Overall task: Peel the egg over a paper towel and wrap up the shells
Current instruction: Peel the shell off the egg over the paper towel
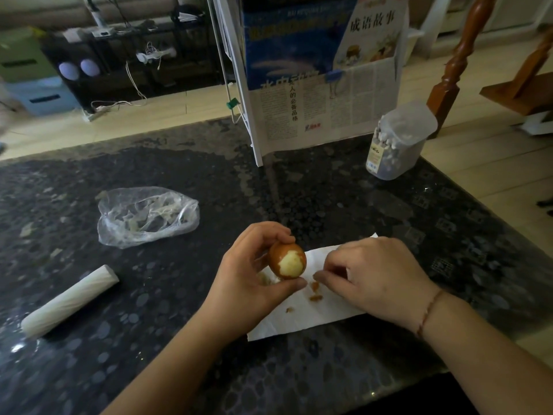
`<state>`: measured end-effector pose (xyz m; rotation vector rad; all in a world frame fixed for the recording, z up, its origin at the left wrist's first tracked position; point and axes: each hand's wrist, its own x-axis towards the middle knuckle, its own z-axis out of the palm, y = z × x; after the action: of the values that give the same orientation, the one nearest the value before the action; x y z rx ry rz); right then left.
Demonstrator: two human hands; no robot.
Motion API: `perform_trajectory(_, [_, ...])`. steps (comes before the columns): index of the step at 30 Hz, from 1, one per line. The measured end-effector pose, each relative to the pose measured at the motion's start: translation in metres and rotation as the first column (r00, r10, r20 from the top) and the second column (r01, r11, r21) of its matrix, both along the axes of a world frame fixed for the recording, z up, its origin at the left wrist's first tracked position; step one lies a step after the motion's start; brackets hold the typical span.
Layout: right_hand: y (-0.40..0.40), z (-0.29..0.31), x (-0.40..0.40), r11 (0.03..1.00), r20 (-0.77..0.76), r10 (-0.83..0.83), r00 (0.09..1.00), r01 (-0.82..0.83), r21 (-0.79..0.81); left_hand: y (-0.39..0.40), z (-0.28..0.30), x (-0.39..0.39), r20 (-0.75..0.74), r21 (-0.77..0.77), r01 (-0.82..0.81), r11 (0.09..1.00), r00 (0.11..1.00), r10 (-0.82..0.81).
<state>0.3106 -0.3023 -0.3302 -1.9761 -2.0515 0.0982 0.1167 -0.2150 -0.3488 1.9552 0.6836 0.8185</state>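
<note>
On the dark speckled table [329, 205], everything is lying in relation to the white paper towel [302, 319], which is sitting flat near the table's front edge. Well behind the towel, a newspaper-covered box [323, 115] is standing upright, and beside that box, to the right, a clear lidded jar [395, 142] of small white pieces is resting. To the left of the towel and further back, a crumpled clear plastic bag [146, 217] is lying open. Further left of the towel, nearer the front, a white roll [68, 301] is lying on its side.

Above the towel's left end, the left hand [251, 283] is gripping the egg [287, 260] between thumb and curled fingers, holding it clear of the paper. The egg's brown shell is partly gone, with a pale patch showing. Over the towel's middle, the right hand [374, 274] is hovering with fingers drawn together in a pinch; what they are nipping is too small to tell. Just below the egg, small brown shell bits [315, 292] are lying scattered on the towel.
</note>
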Motion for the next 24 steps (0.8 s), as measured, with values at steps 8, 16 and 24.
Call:
perform_trajectory(8, [-0.002,0.004,0.0,0.993,-0.179,0.032,0.983,-0.011,0.118,0.001,0.0,0.001,-0.024,0.039,-0.035,0.999,0.999,0.036])
perform_trajectory(16, [0.002,0.002,-0.004,0.963,-0.485,0.214,0.848,-0.102,0.248,0.002,0.01,-0.001,0.068,-0.177,0.097,0.979,0.994,-0.086])
perform_trajectory(24, [0.005,0.007,-0.004,0.961,-0.517,0.237,0.823,-0.119,0.251,0.005,0.014,-0.003,0.086,-0.329,0.212,0.92,0.977,-0.194])
